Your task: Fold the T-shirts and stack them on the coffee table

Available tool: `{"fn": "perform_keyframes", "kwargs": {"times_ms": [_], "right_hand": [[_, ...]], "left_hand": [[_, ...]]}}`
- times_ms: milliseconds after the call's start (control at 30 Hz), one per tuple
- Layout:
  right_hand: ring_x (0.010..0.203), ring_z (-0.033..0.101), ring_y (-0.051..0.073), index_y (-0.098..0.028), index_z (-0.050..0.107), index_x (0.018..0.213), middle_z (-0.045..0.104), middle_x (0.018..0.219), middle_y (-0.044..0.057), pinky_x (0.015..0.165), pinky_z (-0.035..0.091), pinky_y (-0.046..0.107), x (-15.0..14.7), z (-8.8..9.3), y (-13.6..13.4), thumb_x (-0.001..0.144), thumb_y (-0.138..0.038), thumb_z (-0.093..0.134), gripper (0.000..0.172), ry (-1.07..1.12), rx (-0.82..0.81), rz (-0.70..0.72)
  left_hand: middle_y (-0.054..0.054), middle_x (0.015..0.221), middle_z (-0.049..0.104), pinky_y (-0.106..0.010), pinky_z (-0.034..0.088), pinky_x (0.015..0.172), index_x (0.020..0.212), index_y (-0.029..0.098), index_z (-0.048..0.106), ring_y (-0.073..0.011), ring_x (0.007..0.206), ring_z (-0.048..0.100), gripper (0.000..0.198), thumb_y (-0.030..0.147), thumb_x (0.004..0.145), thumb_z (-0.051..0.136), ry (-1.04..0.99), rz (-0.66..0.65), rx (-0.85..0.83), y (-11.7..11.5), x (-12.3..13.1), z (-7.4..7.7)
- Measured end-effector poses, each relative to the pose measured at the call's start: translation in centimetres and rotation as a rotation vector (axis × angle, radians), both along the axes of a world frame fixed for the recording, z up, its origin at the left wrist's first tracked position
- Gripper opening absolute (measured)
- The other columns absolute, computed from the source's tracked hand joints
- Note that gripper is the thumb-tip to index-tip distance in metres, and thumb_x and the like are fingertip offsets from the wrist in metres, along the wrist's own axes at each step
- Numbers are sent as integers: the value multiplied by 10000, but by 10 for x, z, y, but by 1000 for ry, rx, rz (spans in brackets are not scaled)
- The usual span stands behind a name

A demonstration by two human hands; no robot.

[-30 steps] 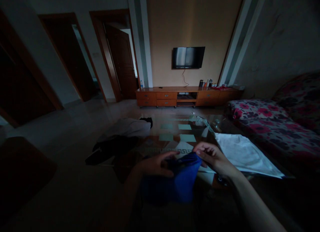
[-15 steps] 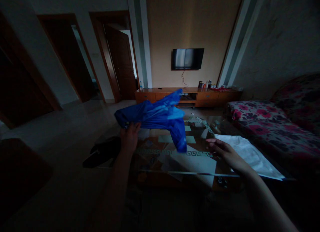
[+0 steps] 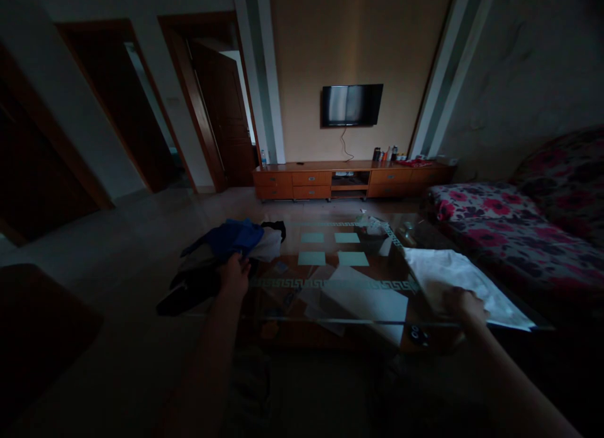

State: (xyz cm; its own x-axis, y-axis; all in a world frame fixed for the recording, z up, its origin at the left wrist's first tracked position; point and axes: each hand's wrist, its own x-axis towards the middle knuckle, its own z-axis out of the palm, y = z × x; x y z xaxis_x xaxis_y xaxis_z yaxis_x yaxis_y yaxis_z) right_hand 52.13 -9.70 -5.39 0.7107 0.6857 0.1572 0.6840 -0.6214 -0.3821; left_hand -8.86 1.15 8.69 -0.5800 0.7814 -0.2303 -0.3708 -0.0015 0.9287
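Note:
A crumpled blue garment [image 3: 236, 235] lies on a heap of dark clothes [image 3: 195, 284] at the left end of the glass table [image 3: 292, 320]. My left hand [image 3: 234, 275] is at the right side of this heap, just below the blue garment, its fingers slightly apart and apparently holding nothing. A white cloth [image 3: 467, 274] is spread flat on the table's right end. My right hand [image 3: 465, 306] rests on its near left part, fingers pointing down; the dimness hides whether they pinch it. A grey cloth [image 3: 270, 246] shows beside the blue garment.
Papers [image 3: 363, 299] show through the glass on a lower shelf. A glass item [image 3: 408, 227] and a crumpled bag [image 3: 372, 224] are toward the far right. Beyond stand a low TV cabinet [image 3: 311, 179] and a flowered sofa [image 3: 495, 218].
The blue garment was in the air in my left hand and now lies on the heap at left, let go. My right hand has moved right and down onto the white cloth.

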Motion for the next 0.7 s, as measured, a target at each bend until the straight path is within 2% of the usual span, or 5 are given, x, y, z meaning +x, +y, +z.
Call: {"fn": "perform_keyframes", "kwargs": {"times_ms": [233,367,467,567,700], "right_hand": [[1227,534,441,-130,721,1090,637,1233,245,868,463,557,-10,-3,5,832,-273,453,398,-40,-113,-17],[1155,573,459,-105,708,1070,659,1173,270,870,452,582,-23,13,10,804,-272,480,388,-39,-52,-63],[1061,623,455,-68,690,1086,671,1101,297,845,463,572,-47,50,17,826,-270,457,403,-30,90,-23],[881,666,386,-69,669,1048,689,949,257,767,491,496,-78,102,18,871,-358,458,399,97,288,210],[753,630,292,-146,575,1142,671,935,193,696,490,433,-121,154,2,916,-468,446,414,53,721,14]], "left_hand": [[37,836,566,-250,476,583,879,226,488,-98,602,597,214,98,740,590,-127,58,-26,-27,21,-1],[22,836,585,-253,468,562,849,209,522,-108,603,611,127,174,738,575,-122,-128,46,-44,34,-4],[28,838,598,-237,457,560,879,204,555,-109,616,616,188,254,715,633,-10,-351,93,-54,48,-10],[23,840,618,-227,438,555,918,205,598,-122,643,624,292,363,702,716,181,-577,113,-63,67,-15],[3,865,642,-246,458,618,977,214,633,-154,738,645,323,472,793,696,399,-793,217,-75,84,-15]]}}
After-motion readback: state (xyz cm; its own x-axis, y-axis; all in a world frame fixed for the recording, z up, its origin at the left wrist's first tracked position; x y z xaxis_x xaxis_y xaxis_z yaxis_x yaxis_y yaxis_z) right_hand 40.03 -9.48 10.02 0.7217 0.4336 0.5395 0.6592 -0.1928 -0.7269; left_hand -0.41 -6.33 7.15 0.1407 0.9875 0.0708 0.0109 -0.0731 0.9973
